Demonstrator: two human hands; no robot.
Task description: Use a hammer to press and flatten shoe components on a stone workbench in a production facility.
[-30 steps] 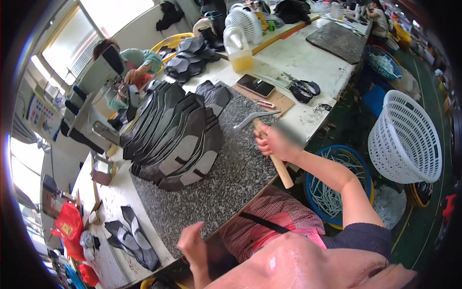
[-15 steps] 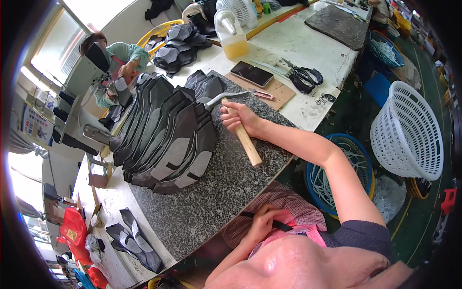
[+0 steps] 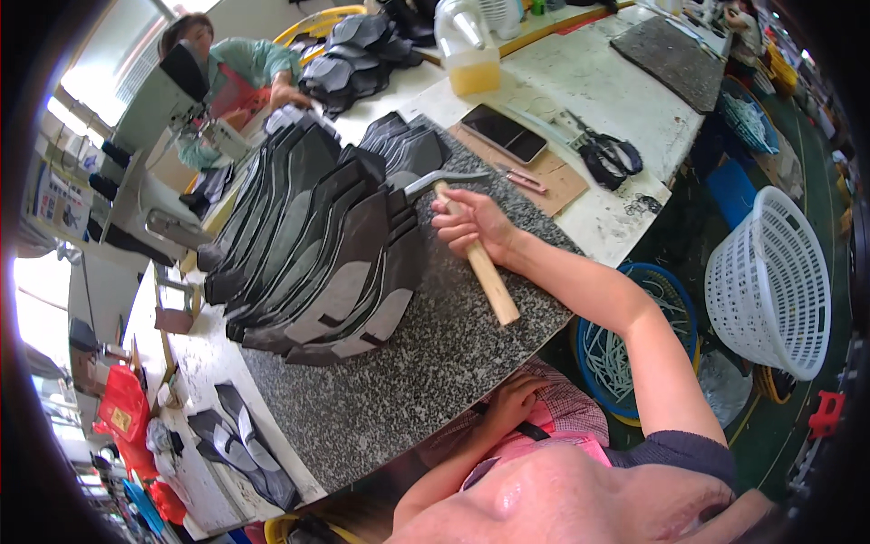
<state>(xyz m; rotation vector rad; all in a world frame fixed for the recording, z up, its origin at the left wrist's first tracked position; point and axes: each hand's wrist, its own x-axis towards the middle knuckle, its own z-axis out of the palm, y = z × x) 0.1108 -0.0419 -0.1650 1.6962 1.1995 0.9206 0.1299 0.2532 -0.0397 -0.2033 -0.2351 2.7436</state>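
Granite slab (image 3: 435, 363), speckled grey, forms the work surface, set on a long white bench (image 3: 616, 82) that runs off to the upper right. Right hand (image 3: 473, 225) is closed around the pale wooden handle of a hammer (image 3: 471, 249); metal head points left, right at the edge of a fanned stack of dark grey and black shoe-upper pieces (image 3: 317, 245) lying on the slab. Handle end sticks out below the fist, over bare stone. Left hand (image 3: 512, 403) rests low at the lap, on pink checked cloth, fingers loosely curled, holding nothing I can make out.

On the bench past the slab: brown cardboard sheet (image 3: 535, 163) with a black phone (image 3: 504, 132) on it, black-handled scissors (image 3: 609, 154) just beside, plastic jug of yellow liquid (image 3: 471, 50) further back, dark grey mat (image 3: 675, 59) at far end. More dark cut pieces (image 3: 358, 50) piled at the top.

Another person in a teal top (image 3: 249, 68) sits at a sewing machine (image 3: 168, 100) upper left. Floor is green; white plastic lattice basket (image 3: 770, 281) right, blue tub of cords (image 3: 634, 354) under the bench edge. Bright window far left.
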